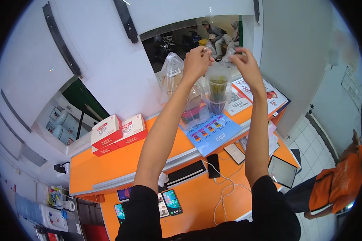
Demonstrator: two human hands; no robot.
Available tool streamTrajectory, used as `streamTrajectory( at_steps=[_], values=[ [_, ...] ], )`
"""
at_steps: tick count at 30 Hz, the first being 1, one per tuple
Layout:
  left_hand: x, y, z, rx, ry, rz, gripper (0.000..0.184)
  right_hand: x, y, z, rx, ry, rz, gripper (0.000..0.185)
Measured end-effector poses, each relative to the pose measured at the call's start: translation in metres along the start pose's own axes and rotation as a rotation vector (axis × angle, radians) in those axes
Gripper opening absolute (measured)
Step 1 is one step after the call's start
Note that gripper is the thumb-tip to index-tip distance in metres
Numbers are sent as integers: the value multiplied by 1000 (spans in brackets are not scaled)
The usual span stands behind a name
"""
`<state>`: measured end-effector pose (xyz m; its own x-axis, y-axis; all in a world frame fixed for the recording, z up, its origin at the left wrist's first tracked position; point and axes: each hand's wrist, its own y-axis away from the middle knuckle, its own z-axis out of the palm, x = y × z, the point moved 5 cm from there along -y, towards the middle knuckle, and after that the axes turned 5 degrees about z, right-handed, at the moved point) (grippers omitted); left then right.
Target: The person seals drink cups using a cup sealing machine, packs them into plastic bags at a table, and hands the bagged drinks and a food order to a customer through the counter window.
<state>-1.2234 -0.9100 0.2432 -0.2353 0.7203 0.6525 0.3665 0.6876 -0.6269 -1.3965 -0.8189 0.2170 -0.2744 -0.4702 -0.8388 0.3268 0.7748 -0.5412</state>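
Note:
Both arms reach up over the orange counter. My left hand (198,61) is closed at the top of a clear plastic bag (219,86) that holds a cup with green contents; what its fingers pinch is too small to be sure of. My right hand (245,64) is raised to the right of it, thumb and fingers apart, near the bag's top edge. Left of the cup, another clear plastic bag (173,76) with brown items stands on the counter. Under the bags lies a blue leaflet (213,134).
Red and white boxes (108,132) stand on the left of the orange counter (82,168). Phones (172,201), a white cable (229,184) and a tablet (282,172) lie on the lower desk. A person in orange (334,186) is at right; people sit beyond the window.

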Motion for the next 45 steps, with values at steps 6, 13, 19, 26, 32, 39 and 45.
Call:
streamTrajectory(
  at_steps=[6,13,19,26,32,39,45],
  values=[
    [15,3,2,-11,64,60,23,111,31,18,-134,127,67,95],
    [35,48,-7,109,-255,297,32,125,35,57,-189,-121,5,79],
    [-15,189,-54,539,-211,190,51,130,39,57,-162,-50,-51,77],
    [-145,204,-32,514,542,-536,89,147,49,53,-165,-64,39,83],
    [-181,188,-10,386,808,-461,90,141,60,55,-198,-62,82,84],
    [-205,195,4,460,707,-399,78,151,60,57,-192,-55,93,77],
    [-214,198,4,409,897,-350,73,156,66,62,-152,-66,147,71]
  ],
)
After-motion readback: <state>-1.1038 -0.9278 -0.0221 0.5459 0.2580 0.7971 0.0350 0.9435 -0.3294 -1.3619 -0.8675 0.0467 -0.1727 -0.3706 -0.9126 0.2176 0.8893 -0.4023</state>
